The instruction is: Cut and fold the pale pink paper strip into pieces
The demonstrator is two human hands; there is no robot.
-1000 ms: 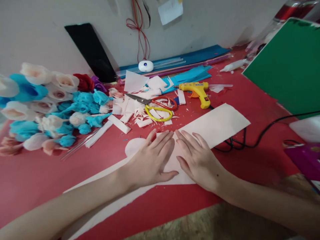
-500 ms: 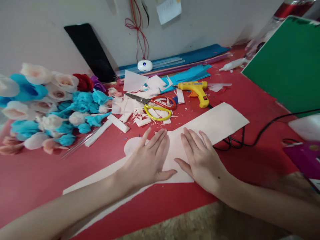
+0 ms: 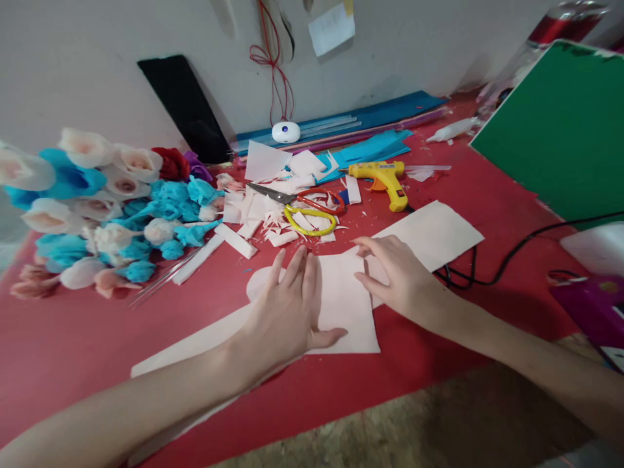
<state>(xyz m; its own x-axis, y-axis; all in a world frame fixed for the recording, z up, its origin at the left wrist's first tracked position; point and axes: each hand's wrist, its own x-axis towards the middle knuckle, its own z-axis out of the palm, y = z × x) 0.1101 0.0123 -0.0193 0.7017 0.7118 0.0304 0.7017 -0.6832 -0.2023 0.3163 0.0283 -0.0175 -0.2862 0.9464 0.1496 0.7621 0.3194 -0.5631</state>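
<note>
My left hand lies flat with spread fingers on a pale, nearly white sheet of paper, pressing it to the red table. At the sheet's right edge, my right hand is raised a little, its thumb and forefinger apart with a gap between them; its other fingers are partly hidden. Under this sheet, a long pale paper strip runs out to the upper right. Another long pale piece passes beneath my left forearm. Partly covered by my left fingers is a rounded pale paper piece.
Scissors with red and yellow handles rest on paper scraps. Beside them is a yellow glue gun with a black cord. Paper flowers crowd the left. A green board stands at right.
My right hand has lifted from lying flat on the paper and shifted right to the sheet's edge, its fingers now bent. My left hand stays flat on the sheet. The view has shifted slightly.
</note>
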